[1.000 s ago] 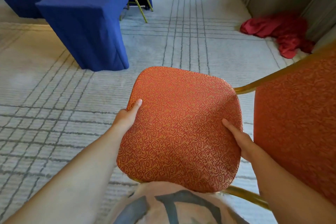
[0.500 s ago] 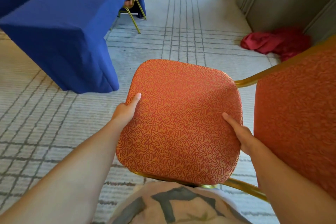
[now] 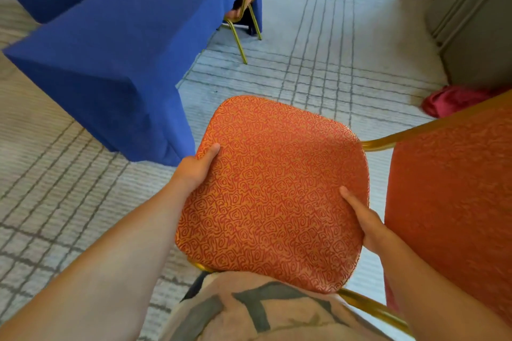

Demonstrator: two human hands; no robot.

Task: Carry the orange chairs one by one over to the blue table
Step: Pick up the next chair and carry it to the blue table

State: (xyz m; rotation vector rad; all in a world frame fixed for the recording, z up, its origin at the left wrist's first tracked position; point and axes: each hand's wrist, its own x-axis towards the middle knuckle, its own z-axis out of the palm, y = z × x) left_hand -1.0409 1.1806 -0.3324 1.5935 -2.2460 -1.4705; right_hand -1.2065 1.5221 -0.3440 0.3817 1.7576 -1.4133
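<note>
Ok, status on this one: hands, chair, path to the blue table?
Left hand and right hand grip the orange chair by its seat edges. Blue table ahead-left, a second chair beside it. Red cloth far right, off the path.

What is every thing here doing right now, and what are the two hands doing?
Orange chair: held by its seat, tilted, legs hidden.
Left hand: grips the seat's left edge, thumb on top.
Right hand: grips the seat's right edge, thumb on top.
Blue table: standing, cloth hanging to the floor.
Second chair: standing on the floor, pushed up to the table.
Red cloth: crumpled on the floor by the wall.
</note>
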